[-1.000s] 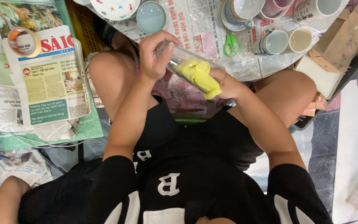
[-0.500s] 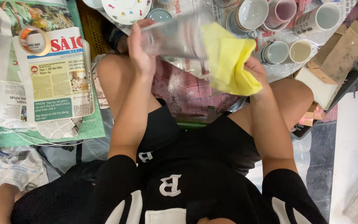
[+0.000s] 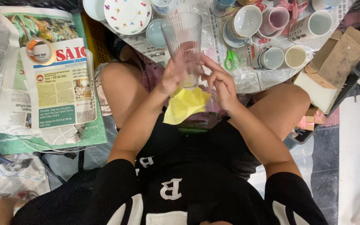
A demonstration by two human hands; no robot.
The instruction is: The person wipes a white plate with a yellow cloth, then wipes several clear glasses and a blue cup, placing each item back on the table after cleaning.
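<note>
Here both hands meet above the lap, raised between the bare knees. The left hand (image 3: 172,78) is curled around the lower part of a tall ribbed clear glass (image 3: 184,37), fingers closed on its near side, forearm angled up from the lower left. The right hand (image 3: 221,83) closes on the other side of the base, fingers bent and spread, thumb toward the glass, wrist sloping down to the right. The glass stands nearly upright, mouth pointing away from the person, its base just above a crumpled yellow cloth (image 3: 185,104) that hangs under the hands; which hand pinches the cloth cannot be told. Open room is narrow: the glass's far end overlaps the near edge of a crowded newspaper-covered surface (image 3: 267,77). Just beyond it sit a white plate with coloured specks (image 3: 128,14), a pale blue saucer (image 3: 155,34), several cups (image 3: 246,21), and green-handled scissors (image 3: 231,59) close to the right hand's fingers. Right of them a brown cardboard box (image 3: 338,54) lies tilted. To the left, well apart from the hands, folded newspapers (image 3: 59,91) lie on a green sheet, with a roll of tape (image 3: 41,51) on top. The right side shows pale floor (image 3: 357,141).
</note>
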